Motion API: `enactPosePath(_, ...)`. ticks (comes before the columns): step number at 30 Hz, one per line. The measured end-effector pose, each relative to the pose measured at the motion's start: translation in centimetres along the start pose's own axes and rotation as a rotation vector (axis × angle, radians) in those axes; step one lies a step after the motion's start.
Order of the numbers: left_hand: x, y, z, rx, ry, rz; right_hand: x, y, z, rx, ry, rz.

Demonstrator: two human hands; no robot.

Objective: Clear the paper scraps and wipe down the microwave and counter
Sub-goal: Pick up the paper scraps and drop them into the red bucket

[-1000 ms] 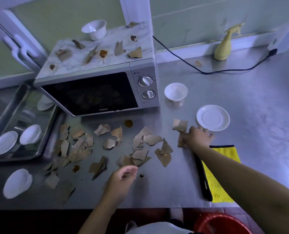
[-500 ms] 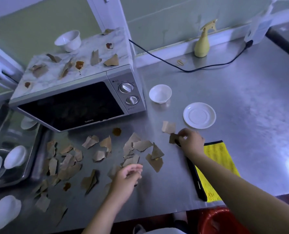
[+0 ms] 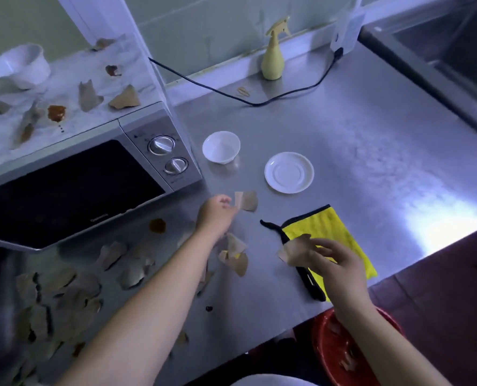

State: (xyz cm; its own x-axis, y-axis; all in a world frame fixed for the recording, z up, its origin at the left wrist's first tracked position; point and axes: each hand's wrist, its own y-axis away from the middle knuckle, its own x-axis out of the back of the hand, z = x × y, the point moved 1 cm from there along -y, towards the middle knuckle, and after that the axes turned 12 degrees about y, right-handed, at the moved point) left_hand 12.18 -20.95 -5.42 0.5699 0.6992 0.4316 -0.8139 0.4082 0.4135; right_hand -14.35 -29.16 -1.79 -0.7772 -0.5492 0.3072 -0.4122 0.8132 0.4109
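The right hand point(image 3: 334, 263) pinches a brown paper scrap point(image 3: 291, 250) above the yellow cloth point(image 3: 332, 227). The left hand point(image 3: 216, 211) curls against a second scrap point(image 3: 248, 200) lying on the counter point(image 3: 371, 151) near the microwave point(image 3: 92, 176); whether it grips, I can't tell.

Counter point(image 3: 357, 151) brushed steel, glossy; scraps point(image 3: 247, 200) matt paper; cloth point(image 3: 329, 232) fuzzy.

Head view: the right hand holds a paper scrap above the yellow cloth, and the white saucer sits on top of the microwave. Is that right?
Not quite. In the head view the white saucer sits on the steel counter, right of the microwave, not on top of it. The rest holds: the right hand holds a paper scrap above the yellow cloth.
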Motion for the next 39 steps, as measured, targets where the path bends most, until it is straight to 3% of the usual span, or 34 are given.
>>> enactPosePath(3, -1.7, -3.0, 0.2, -0.006, -0.179, 0.032, 1.0, 2.2, 0.2, -0.053, -0.022, 0.035)
enactPosePath(7, -3.0, -5.4, -0.4, -0.002, -0.235, 0.056, 1.6, 5.0, 0.9, -0.083, -0.012, 0.111)
enactPosePath(13, -2.9, -5.1, -0.4, -0.072, -0.077, 0.043, 1.1, 8.7, 1.8, -0.123, -0.157, 0.11)
enactPosePath(20, 1.2, 5.3, -1.0, -0.281, 0.157, -0.131, -1.3, 9.9, -2.0, -0.036, -0.199, 0.053)
enactPosePath(26, 5.1, 13.0, -3.0, -0.07, 0.51, -0.371, -5.1, 9.5, -4.1, 0.02, -0.072, -0.006)
enactPosePath(30, 8.3, 16.2, -4.1, 0.015, 0.664, -0.442, -7.5, 9.7, -4.2, -0.003, -0.019, -0.076)
enactPosePath(36, 11.5, 17.3, -6.7, 0.134, 0.787, -0.538, -9.6, 10.6, -4.0, -0.062, -0.066, -0.254)
enactPosePath(39, 12.3, 17.0, -7.9, 0.152, 0.777, -0.671, -9.7, 11.2, -3.7, -0.107, -0.089, -0.329)
